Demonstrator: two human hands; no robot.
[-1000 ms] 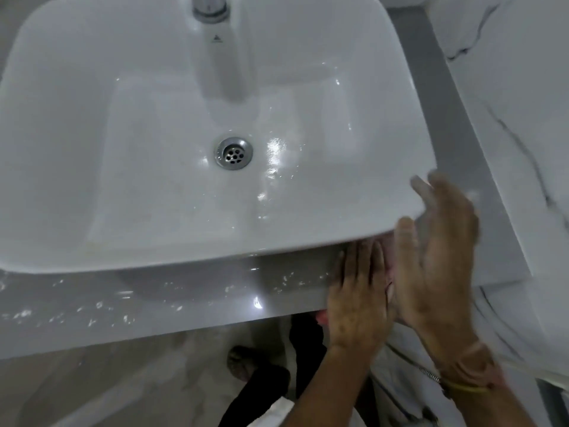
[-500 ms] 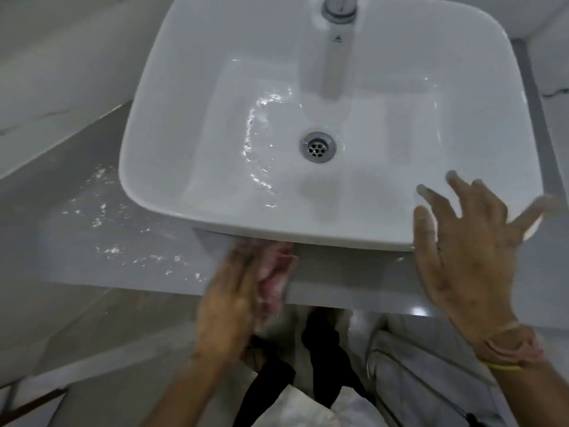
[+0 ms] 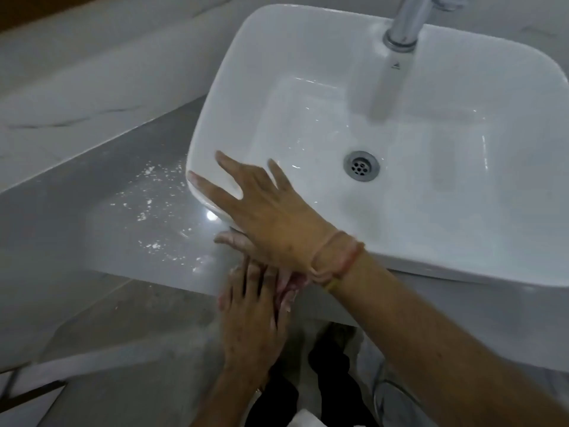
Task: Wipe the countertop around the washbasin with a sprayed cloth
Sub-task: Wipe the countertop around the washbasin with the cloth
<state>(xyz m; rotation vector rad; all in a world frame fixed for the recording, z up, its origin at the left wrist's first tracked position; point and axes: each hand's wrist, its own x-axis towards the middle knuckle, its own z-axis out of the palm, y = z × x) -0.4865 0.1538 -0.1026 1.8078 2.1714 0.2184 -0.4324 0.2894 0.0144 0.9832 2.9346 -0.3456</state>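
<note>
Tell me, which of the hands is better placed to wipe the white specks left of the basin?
Probably the left hand: it presses the pink cloth on the countertop. The right hand lies across the washbasin corner.

Dim, cool grey-blue light is washing over everything; colours are looking flat. One small bright glare spot is showing on the countertop [image 3: 92, 229] just beside the washbasin [image 3: 462, 241] corner, with faint specular streaks glinting inside the bowl near the drain [image 3: 361, 165]. Wide-angle bending is curving the edges. The faucet [image 3: 403, 23] and the right hand [image 3: 264, 217] fingertips are looking softly smeared. Shadows are staying weak, darkest under the counter.
</note>
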